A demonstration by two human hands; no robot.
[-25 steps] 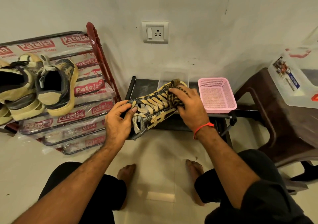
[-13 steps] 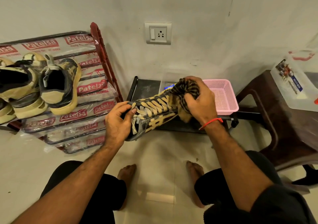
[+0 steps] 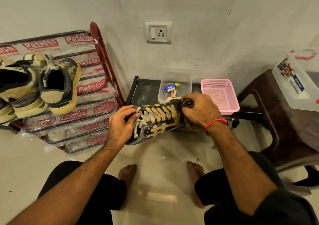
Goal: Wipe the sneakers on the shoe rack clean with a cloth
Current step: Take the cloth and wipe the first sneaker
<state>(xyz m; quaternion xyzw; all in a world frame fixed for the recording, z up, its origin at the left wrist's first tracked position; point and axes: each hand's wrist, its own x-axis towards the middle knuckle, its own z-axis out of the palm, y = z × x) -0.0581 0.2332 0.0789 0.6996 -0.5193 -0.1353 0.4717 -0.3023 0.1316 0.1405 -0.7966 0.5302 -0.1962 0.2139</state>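
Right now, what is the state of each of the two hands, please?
Left hand: fingers curled round the collar end of the sneaker, holding it.
Right hand: gripping the striped cloth against the sneaker's toe end.

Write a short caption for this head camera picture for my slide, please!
Left hand holds a sneaker while right hand rubs its toe with a striped cloth.

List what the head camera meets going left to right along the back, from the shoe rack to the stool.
Sneakers on the shoe rack → black low table → clear tub → pink basket → brown stool carrying a clear box.
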